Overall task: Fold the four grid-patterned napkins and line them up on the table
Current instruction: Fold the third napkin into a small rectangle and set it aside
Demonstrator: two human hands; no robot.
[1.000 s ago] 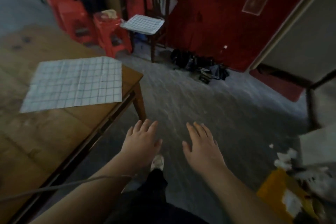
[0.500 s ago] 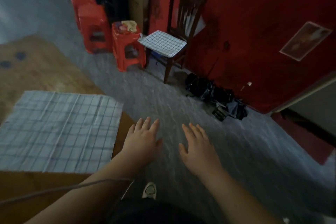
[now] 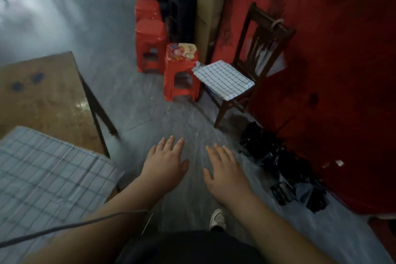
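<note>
Two grid-patterned cloths show. The flat napkin (image 3: 49,178) lies creased on the worn wooden table (image 3: 47,96) at lower left. The folded napkin (image 3: 222,79), a thick soft rectangle, sits on the seat of the one dark wooden chair (image 3: 263,38) at centre right. Three boxy red plastic stools (image 3: 151,43) with cut-out sides stand left of the chair. At lower centre, the left hand (image 3: 165,169) and right hand (image 3: 225,171) hover palm-down over grey floor, fingers straight, loosely together, holding nothing.
</note>
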